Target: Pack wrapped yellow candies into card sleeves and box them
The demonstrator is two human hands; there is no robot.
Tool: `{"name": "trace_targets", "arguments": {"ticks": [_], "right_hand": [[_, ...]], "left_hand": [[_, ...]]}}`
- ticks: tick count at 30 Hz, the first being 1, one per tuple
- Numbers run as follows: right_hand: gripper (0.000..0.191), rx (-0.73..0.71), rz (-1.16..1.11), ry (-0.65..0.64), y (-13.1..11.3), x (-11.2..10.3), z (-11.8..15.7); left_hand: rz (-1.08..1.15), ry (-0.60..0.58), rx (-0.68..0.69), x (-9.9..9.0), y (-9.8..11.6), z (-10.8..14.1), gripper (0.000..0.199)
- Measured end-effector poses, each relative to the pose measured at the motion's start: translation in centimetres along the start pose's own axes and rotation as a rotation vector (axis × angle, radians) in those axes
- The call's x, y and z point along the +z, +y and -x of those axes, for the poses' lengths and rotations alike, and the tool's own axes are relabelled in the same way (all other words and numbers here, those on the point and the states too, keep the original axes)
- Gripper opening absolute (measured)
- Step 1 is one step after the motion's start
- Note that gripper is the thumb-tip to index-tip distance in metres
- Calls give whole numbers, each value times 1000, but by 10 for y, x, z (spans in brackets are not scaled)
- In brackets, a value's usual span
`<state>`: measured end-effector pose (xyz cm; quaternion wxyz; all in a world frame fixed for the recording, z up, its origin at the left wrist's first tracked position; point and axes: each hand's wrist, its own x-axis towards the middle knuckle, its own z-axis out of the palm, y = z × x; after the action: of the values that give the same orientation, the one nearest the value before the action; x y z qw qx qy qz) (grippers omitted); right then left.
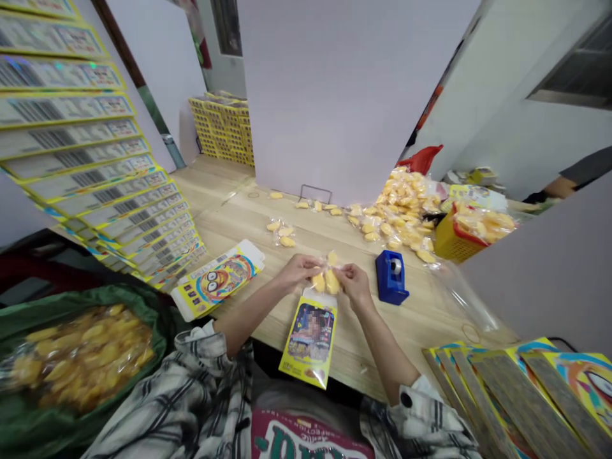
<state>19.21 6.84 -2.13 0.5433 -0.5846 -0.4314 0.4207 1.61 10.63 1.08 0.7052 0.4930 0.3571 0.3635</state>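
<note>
Between my two hands is a clear plastic packet of yellow pieces [329,280], held over the table. My left hand [301,270] pinches its left edge, and my right hand [354,283] grips the right edge. Just below the packet lies a yellow printed box [308,344], its white end flap [319,296] pointing towards my fingers and its lower end at the table's front edge. Another clear packet of yellow pieces [282,232] rests on the wood beyond my left hand. To the right of my right hand stands a blue tape dispenser [392,277].
Flat printed boxes [217,280] lie left; a tall row of boxes [105,166] rises beside them. A green bag [76,293] of yellow pieces sits lower left. Loose packets [401,204] heap near a yellow basket [452,239]. More boxes [516,382] stand lower right. A person's arm [561,186] shows far right.
</note>
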Motion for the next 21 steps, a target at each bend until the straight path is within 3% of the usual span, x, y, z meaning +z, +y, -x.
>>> {"name": "trace_targets", "arguments": {"ticks": [4, 9, 15, 21], "right_hand": [[43, -73, -142, 228, 9, -7, 10], [38, -12, -158, 66, 26, -3, 36], [47, 53, -63, -156, 30, -3, 52], [51, 64, -237, -83, 16, 6, 43]], "left_hand": [[6, 132, 41, -7, -7, -3, 33], [-23, 57, -21, -11, -25, 8, 24], [-50, 2, -112, -16, -42, 28, 22], [-116, 169, 5, -34, -29, 29, 23]]}}
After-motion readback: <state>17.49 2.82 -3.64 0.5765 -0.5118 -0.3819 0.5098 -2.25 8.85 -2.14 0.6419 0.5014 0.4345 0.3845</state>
